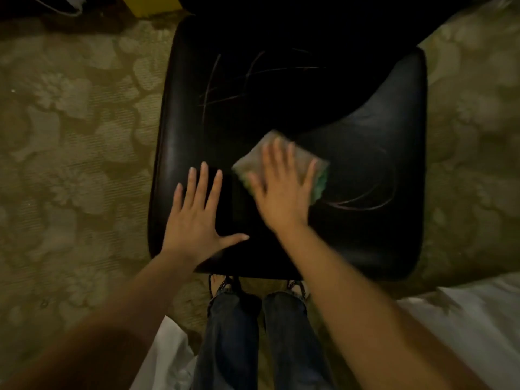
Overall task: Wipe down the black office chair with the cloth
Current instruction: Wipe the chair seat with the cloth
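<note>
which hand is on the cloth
The right hand, pressed flat on the cloth. The left hand rests bare on the chair seat.

Under your flat right hand [281, 192] lies a cloth [284, 159] of pale beige, blurred and mottled, with a green edge showing past your little finger. Beneath both palms the chair seat [365, 153] is glossy black, marked with thin pale curved lines. Left of your left hand [194, 218] the carpet [73, 142] is olive with lighter floral shapes. Below your wrists, dark blue jeans [233, 333].
</note>
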`<act>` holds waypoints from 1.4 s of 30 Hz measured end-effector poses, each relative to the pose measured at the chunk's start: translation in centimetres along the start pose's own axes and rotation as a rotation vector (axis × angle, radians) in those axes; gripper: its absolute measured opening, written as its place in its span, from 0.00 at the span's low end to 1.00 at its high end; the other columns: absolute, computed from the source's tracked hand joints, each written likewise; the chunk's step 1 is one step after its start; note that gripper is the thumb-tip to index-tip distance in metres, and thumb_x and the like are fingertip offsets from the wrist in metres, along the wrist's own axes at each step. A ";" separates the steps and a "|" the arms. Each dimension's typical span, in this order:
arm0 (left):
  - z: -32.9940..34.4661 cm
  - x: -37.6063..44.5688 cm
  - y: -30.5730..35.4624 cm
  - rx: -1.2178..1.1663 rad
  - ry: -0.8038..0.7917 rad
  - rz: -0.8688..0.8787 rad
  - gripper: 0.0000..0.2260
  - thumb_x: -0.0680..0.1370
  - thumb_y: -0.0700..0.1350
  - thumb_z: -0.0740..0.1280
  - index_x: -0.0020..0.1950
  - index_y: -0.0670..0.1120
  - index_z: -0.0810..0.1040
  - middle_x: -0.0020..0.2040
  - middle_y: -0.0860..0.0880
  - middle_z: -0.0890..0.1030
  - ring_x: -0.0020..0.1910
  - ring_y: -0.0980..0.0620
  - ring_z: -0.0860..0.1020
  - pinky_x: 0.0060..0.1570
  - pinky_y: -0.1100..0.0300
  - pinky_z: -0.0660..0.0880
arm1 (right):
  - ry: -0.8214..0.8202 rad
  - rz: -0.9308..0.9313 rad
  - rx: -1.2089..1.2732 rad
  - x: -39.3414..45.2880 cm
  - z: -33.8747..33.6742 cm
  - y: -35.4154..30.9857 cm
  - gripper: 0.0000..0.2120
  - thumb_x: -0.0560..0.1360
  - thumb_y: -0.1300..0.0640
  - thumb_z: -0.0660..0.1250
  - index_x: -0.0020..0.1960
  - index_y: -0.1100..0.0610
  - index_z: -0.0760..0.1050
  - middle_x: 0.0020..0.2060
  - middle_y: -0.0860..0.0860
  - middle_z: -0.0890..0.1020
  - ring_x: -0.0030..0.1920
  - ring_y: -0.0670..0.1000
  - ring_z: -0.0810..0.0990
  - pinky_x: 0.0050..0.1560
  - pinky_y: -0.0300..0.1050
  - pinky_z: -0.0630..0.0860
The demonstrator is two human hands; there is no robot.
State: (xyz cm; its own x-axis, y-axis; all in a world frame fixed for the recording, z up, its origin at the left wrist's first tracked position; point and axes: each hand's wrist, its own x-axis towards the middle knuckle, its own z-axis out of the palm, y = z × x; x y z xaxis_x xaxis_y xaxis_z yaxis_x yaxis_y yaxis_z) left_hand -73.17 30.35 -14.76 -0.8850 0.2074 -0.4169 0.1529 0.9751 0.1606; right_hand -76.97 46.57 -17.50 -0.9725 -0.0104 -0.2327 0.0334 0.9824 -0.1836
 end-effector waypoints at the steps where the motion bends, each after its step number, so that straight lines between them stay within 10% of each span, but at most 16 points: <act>1: -0.4 0.6 0.3 0.005 -0.024 0.016 0.54 0.61 0.75 0.56 0.71 0.49 0.29 0.72 0.46 0.30 0.71 0.47 0.31 0.70 0.47 0.36 | -0.011 -0.092 -0.027 -2.1 0.6 -0.1 0.28 0.79 0.42 0.44 0.76 0.51 0.44 0.76 0.51 0.50 0.75 0.53 0.46 0.69 0.66 0.39; 11: -2.7 4.3 5.2 0.073 -0.108 0.235 0.56 0.61 0.75 0.58 0.70 0.49 0.26 0.71 0.47 0.27 0.71 0.47 0.29 0.70 0.49 0.32 | 0.166 0.611 0.123 -1.4 -2.2 12.8 0.27 0.80 0.43 0.45 0.76 0.52 0.50 0.76 0.52 0.54 0.75 0.54 0.48 0.71 0.65 0.43; 18: -2.3 5.3 8.0 0.105 -0.146 0.247 0.55 0.60 0.76 0.53 0.69 0.48 0.25 0.71 0.47 0.26 0.70 0.49 0.28 0.69 0.50 0.30 | 0.075 0.055 0.030 -3.9 -0.2 8.9 0.27 0.79 0.43 0.47 0.75 0.51 0.53 0.74 0.50 0.59 0.74 0.50 0.51 0.71 0.61 0.46; 26: -1.9 5.4 7.1 0.092 -0.248 0.212 0.57 0.55 0.79 0.46 0.69 0.47 0.24 0.70 0.49 0.25 0.70 0.49 0.28 0.71 0.48 0.35 | 0.135 0.499 0.106 1.3 -3.6 16.8 0.28 0.80 0.42 0.44 0.76 0.51 0.48 0.76 0.52 0.53 0.75 0.53 0.46 0.71 0.65 0.44; 35: -2.1 5.6 7.0 0.112 -0.276 0.205 0.57 0.60 0.76 0.57 0.69 0.47 0.25 0.70 0.49 0.25 0.69 0.50 0.24 0.69 0.51 0.33 | -0.022 -0.200 -0.002 -6.0 -0.7 11.2 0.27 0.76 0.44 0.51 0.74 0.50 0.54 0.72 0.49 0.64 0.73 0.49 0.55 0.68 0.64 0.56; 42: -2.1 5.7 7.1 0.110 -0.227 0.223 0.57 0.58 0.77 0.53 0.69 0.49 0.23 0.70 0.48 0.26 0.70 0.49 0.28 0.69 0.52 0.33 | 0.034 0.339 0.084 5.3 -4.0 12.4 0.27 0.80 0.43 0.42 0.76 0.51 0.44 0.76 0.51 0.48 0.75 0.52 0.43 0.72 0.64 0.39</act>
State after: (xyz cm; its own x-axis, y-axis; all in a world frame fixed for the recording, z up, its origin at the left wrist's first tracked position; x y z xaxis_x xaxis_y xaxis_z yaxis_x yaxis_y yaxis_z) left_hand -78.03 38.25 -14.15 -0.7056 0.4171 -0.5729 0.3892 0.9037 0.1785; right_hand -82.65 59.43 -17.19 -0.9101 0.3211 -0.2620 0.3730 0.9102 -0.1801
